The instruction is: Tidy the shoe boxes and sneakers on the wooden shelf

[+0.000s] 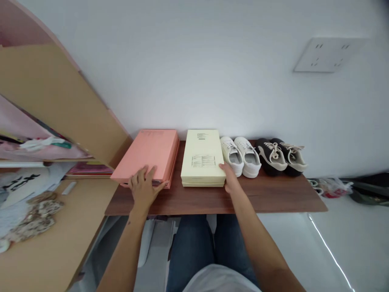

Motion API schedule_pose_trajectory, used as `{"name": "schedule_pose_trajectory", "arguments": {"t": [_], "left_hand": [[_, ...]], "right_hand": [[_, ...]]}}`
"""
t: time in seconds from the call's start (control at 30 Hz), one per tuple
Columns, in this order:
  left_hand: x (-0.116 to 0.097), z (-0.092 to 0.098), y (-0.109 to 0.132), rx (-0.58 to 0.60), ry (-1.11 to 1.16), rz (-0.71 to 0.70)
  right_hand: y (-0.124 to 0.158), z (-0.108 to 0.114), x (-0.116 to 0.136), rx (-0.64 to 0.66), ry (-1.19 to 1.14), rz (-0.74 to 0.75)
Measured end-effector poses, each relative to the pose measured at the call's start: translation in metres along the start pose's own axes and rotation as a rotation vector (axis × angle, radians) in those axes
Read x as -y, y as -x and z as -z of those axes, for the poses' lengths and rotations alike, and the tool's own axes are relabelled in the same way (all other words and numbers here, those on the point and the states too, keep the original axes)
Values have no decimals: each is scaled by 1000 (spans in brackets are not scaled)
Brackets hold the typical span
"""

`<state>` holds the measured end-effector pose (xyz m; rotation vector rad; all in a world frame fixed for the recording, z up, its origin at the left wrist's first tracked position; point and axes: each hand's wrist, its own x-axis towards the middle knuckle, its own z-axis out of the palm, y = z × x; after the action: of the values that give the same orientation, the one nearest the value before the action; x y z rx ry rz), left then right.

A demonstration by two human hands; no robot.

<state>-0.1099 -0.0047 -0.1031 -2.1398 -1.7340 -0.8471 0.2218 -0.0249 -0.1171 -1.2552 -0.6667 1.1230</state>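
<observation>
A pink box [148, 152] lies on the left of a dark wooden tabletop [194, 202], its lid sitting a little askew with a narrow gap at the front. My left hand [142, 186] rests on its front edge, fingers spread over the lid and thumb stretched toward the front right corner. Beside it is a closed cream box [202, 148] with printed labels on top. At this box's front right corner is my right hand [231, 178], a digit on the lid's edge and the other fingers mostly hidden along the side.
White sneakers [241, 156] stand just right of the cream box, then black shoes [281, 156] with pale laces. A tan desk [88, 198] with cloth and papers adjoins at left. Behind is a white wall [197, 73] with a socket plate [330, 54]. A plastic bag [332, 187] lies at right.
</observation>
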Motion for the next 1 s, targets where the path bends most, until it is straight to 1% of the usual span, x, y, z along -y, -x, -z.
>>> {"name": "schedule_pose_trajectory", "arguments": {"t": [0.07,0.13,0.27,0.37,0.43,0.47,0.5,0.53,0.57,0.6,0.63,0.67,0.7,0.73,0.77,0.8,0.83,0.87,0.9,0.93,1.0], "left_hand": [[-3,-2,-3,14,9,14],[-7,-3,-5,24,14,31],[-14,-4,-8,21,41,59],[-25,3,-8,-9,78,120],[-42,11,-4,-96,136,168],[-55,15,-1,-158,185,183],[-72,18,4,-220,254,185],[-93,19,8,-256,342,173],[-118,19,12,-259,452,158],[-146,16,16,-227,579,132],[-177,11,17,-96,724,82],[-209,3,15,80,855,31],[-241,-7,11,258,940,-24],[-270,-18,4,407,969,-75],[-296,-29,-5,496,926,-78],[-317,-40,-16,555,823,-47],[-332,-49,-26,614,710,-13],[-343,-56,-36,650,604,28],[-349,-61,-43,672,514,65],[-351,-64,-48,677,456,94],[-349,-66,-49,631,429,150]], "right_hand": [[0,2,4,30,-59,-91],[-1,1,5,47,-86,-135],[-5,-7,5,10,-41,-94],[5,-4,7,-78,56,-40],[18,11,12,-121,148,51],[24,22,16,-134,205,127],[30,36,21,-149,277,218],[34,50,26,-188,366,318],[35,65,32,-263,480,409],[33,79,38,-355,607,476],[29,91,43,-436,729,513],[22,100,46,-483,831,519],[14,107,49,-481,902,501],[5,112,50,-440,939,469],[-2,115,50,-385,949,432],[-8,118,49,-342,941,398],[-12,121,47,-328,919,367],[-14,125,45,-347,884,340],[-14,129,44,-395,831,314],[-12,134,42,-452,750,289],[-7,144,40,-525,500,245]]}}
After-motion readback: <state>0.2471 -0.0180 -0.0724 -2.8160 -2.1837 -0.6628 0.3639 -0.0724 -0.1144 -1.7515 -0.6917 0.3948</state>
